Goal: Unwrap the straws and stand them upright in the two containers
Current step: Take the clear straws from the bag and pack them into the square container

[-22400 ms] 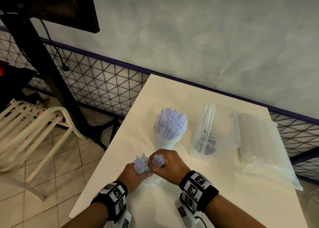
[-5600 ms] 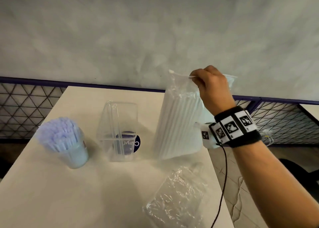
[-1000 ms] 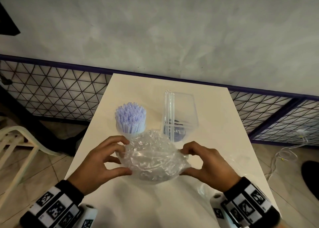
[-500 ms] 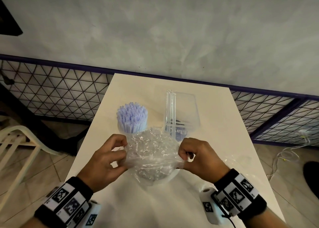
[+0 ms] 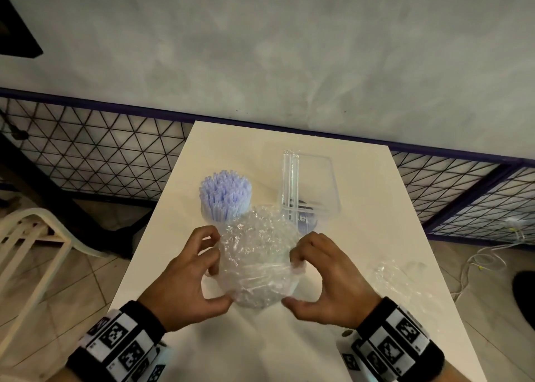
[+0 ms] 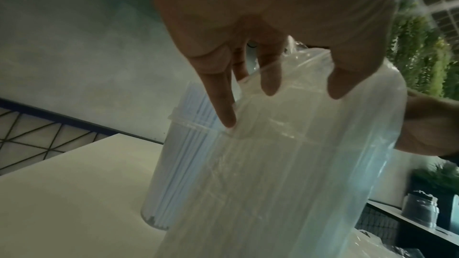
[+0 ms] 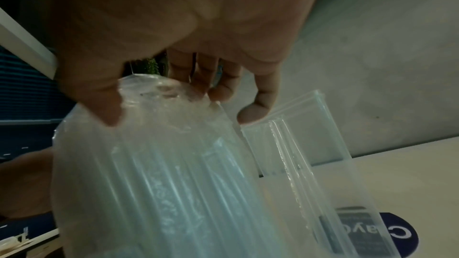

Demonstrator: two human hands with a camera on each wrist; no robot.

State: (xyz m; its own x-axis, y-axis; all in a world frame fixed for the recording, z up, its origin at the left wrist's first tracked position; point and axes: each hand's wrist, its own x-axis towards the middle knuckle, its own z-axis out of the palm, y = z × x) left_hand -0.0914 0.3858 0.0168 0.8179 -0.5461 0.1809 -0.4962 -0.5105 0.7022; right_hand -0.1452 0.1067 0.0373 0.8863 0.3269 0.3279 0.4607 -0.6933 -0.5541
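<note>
My forearms run off the head view's bottom edge. The bag [image 5: 256,261] hides the cup's [image 5: 209,219] base; I can't count straws inside the bag.

Cup [image 5: 224,208] left of box [image 5: 308,190]

A pale cream bench [image 5: 362,196] with a plain, smooth top runs away from the person, its far edge against a grey wall. Toward 11 o'clock on it stands a round clear cup [image 5: 215,221] packed with upright lilac straws [image 5: 224,192]. Toward 1 o'clock, just beside the cup, stands a clear square-sided container [image 5: 312,184] with a dark blue label low on its front and a few clear straws leaning inside. At about 3 o'clock, near the right edge, lies a crumpled empty clear wrapper [image 5: 396,277], flat on the surface.
</note>
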